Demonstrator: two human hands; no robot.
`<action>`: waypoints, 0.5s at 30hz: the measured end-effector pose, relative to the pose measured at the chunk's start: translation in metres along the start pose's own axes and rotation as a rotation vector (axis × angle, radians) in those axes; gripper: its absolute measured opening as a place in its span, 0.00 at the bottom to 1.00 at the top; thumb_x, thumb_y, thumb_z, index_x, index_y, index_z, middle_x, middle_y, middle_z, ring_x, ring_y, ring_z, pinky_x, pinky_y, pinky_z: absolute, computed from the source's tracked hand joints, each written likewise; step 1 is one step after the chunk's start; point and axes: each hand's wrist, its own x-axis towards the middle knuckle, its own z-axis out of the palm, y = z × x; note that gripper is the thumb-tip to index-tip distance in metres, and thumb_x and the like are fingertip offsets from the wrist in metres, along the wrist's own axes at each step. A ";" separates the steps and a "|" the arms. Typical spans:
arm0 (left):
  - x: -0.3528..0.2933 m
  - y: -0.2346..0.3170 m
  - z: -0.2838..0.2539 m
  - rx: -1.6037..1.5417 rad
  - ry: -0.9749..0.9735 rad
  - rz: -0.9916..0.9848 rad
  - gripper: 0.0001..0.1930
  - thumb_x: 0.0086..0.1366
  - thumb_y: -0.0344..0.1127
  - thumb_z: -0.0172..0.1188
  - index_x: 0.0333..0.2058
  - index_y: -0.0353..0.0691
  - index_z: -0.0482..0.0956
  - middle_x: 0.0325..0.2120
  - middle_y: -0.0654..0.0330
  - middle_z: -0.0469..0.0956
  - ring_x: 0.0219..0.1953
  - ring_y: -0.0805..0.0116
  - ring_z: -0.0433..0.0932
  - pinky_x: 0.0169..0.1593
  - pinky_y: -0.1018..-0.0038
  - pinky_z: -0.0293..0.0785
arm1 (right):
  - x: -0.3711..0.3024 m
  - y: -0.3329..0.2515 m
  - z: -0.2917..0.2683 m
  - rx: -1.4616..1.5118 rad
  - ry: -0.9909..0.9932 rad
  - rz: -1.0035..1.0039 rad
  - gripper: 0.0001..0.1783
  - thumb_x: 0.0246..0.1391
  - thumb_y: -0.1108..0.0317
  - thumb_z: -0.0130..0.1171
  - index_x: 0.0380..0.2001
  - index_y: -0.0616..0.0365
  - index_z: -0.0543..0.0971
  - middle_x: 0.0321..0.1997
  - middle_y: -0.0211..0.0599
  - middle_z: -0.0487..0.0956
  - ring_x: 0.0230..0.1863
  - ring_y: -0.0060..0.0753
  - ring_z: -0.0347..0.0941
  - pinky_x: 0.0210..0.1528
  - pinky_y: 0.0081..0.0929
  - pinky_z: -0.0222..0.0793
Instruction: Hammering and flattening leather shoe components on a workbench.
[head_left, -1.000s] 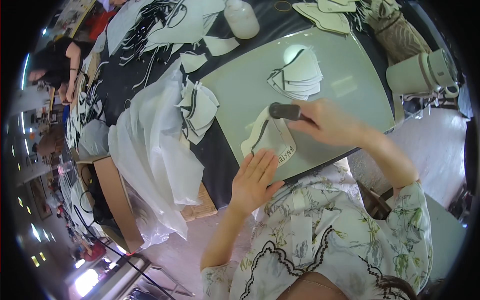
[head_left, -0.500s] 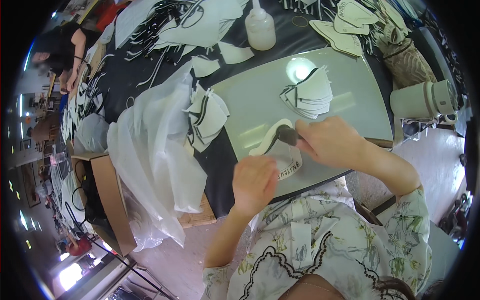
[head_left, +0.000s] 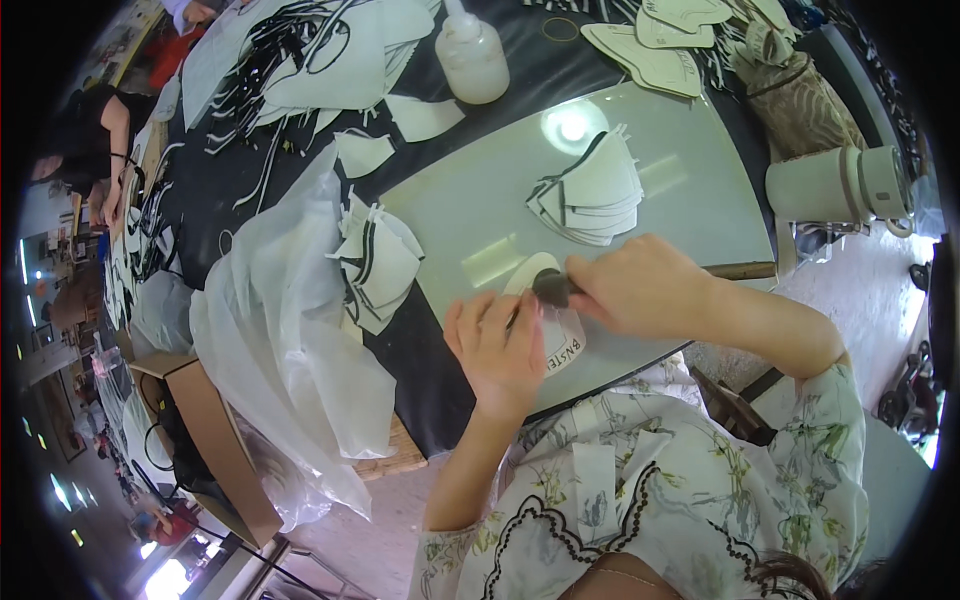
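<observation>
My right hand (head_left: 640, 285) is closed around a hammer, its dark head (head_left: 551, 288) pointing left over a white curved U-shaped piece (head_left: 531, 268). That piece has a dark strip on part of its edge and lettering near its lower end. On its left side, my left hand (head_left: 500, 345) bends its fingers over the edge, with the dark strip showing between them; the thumb is partly hidden. Both hands work above a pale glossy board (head_left: 700, 190). A fanned stack of white dark-edged pieces (head_left: 600, 200) lies on the board just beyond my hands.
More white pieces (head_left: 390, 265) sit left of the board beside a large translucent plastic sheet (head_left: 290, 320). A white squeeze bottle (head_left: 472, 65), cream templates (head_left: 650, 65) and a pale flask (head_left: 820, 188) stand or lie farther off. An open cardboard box (head_left: 215, 430) is at left. Another person (head_left: 110, 145) works far left.
My left hand has turned and raised its fingers onto the curved piece's edge. The hammer head has shifted slightly left and nearer to me. The whole view has drifted somewhat.
</observation>
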 end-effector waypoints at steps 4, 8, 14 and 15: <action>0.000 0.004 0.005 0.080 0.066 0.094 0.07 0.54 0.29 0.67 0.34 0.39 0.83 0.36 0.61 0.76 0.42 0.61 0.76 0.51 0.58 0.71 | 0.000 0.007 -0.008 0.002 0.013 0.049 0.19 0.58 0.51 0.57 0.33 0.57 0.71 0.15 0.40 0.76 0.18 0.48 0.76 0.24 0.41 0.71; 0.000 0.004 0.002 0.040 0.070 0.084 0.07 0.53 0.28 0.68 0.32 0.36 0.82 0.35 0.60 0.76 0.42 0.60 0.76 0.50 0.58 0.71 | 0.008 -0.003 -0.013 -0.067 -0.021 -0.017 0.18 0.58 0.51 0.57 0.33 0.57 0.71 0.15 0.39 0.76 0.18 0.47 0.76 0.24 0.41 0.71; -0.002 0.004 0.003 0.036 0.071 0.078 0.07 0.52 0.28 0.68 0.32 0.36 0.82 0.36 0.60 0.76 0.42 0.58 0.75 0.49 0.58 0.71 | 0.009 -0.005 -0.014 -0.110 -0.039 -0.026 0.18 0.59 0.52 0.57 0.33 0.57 0.72 0.15 0.39 0.76 0.18 0.46 0.76 0.22 0.41 0.70; 0.001 0.005 0.001 0.010 0.064 0.045 0.08 0.53 0.28 0.69 0.33 0.36 0.82 0.37 0.60 0.76 0.43 0.57 0.75 0.48 0.60 0.70 | 0.009 -0.002 -0.009 -0.102 -0.037 -0.026 0.18 0.59 0.52 0.56 0.33 0.57 0.72 0.15 0.39 0.76 0.18 0.46 0.76 0.23 0.41 0.70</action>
